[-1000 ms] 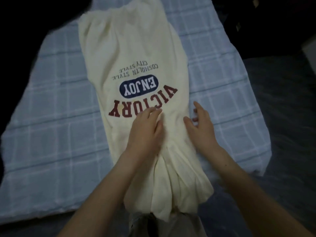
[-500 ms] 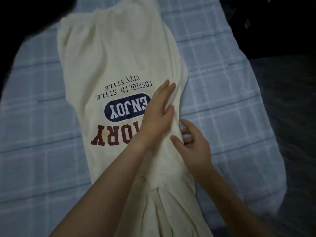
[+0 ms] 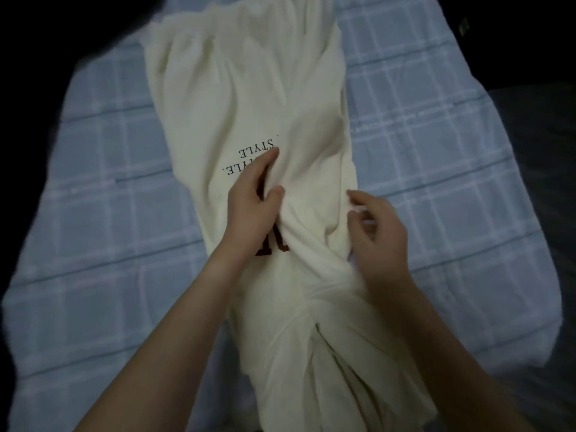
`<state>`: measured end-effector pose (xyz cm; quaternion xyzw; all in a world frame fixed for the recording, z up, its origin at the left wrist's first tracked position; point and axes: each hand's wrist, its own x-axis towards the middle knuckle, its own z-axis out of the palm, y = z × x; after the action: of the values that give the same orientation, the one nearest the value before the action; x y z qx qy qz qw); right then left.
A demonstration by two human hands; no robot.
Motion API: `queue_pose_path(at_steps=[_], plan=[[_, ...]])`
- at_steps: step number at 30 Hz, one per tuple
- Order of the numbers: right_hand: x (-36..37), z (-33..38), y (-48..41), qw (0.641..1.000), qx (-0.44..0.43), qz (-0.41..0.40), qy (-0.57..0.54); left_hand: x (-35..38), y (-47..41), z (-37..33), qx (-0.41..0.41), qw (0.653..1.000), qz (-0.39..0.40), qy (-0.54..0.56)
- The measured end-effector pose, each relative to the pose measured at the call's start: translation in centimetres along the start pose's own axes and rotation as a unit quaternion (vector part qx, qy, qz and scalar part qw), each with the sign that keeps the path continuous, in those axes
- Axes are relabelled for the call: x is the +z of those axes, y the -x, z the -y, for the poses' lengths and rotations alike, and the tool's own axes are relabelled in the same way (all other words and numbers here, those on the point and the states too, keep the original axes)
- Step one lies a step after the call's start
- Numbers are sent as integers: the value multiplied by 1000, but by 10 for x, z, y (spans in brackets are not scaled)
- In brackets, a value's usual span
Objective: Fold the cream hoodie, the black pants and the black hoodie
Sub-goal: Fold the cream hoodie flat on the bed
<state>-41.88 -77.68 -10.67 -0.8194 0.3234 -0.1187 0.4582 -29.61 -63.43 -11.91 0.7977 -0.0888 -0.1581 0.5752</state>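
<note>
mostly a risk of the fold coming out crooked, judging from how things lie. far left: pale blue checked blanket, bare and flat, dark surroundings beyond its edge. next, lying lengthwise down the blanket's middle: cream hoodie, hem end far away, printed chest upside down to the viewer, bunched and pleated at the near end. a flap of cream cloth drawn in from the right already covers most of the lettering.

possible trouble: flap pulled too far over and dragging the layer beneath into ridges; the gathered near end springing loose once released; a sleeve trapped unevenly inside, though no sleeve can be made out under the cloth.

left hand: resting on the chest print, fingers together and reaching toward the small letters, thumb curled in against the flap's edge, seemingly nipping a ridge of cloth between thumb and fingers. right hand: at the hoodie's right edge, fingers bent and a little apart, fingertips just touching the cloth; no firm pinch visible, loosely parted rather than closed.

black pants and black hoodie: not distinguishable anywhere, only darkness around the blanket.
</note>
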Motion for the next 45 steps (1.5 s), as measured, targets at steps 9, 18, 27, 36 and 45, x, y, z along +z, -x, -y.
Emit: queue_pose_path(at_steps=[9, 18, 27, 36, 45], plan=[[2, -6, -10, 991, 130, -3, -39, -8, -3, -9, 39, 996, 16, -81], [-92, 17, -44, 963, 86, -182, -179, 23, -1, -35, 19, 999, 47, -11], [-95, -34, -44, 984, 129, -78, -90, 67, 3, -20, 20, 996, 74, -40], [-152, -51, -32, 968, 27, -244, 47, 113, -2, -32, 124, 902, 233, -342], [-146, -86, -78, 987, 98, -126, -18, 140, -52, -88, 344, 880, 113, -307]])
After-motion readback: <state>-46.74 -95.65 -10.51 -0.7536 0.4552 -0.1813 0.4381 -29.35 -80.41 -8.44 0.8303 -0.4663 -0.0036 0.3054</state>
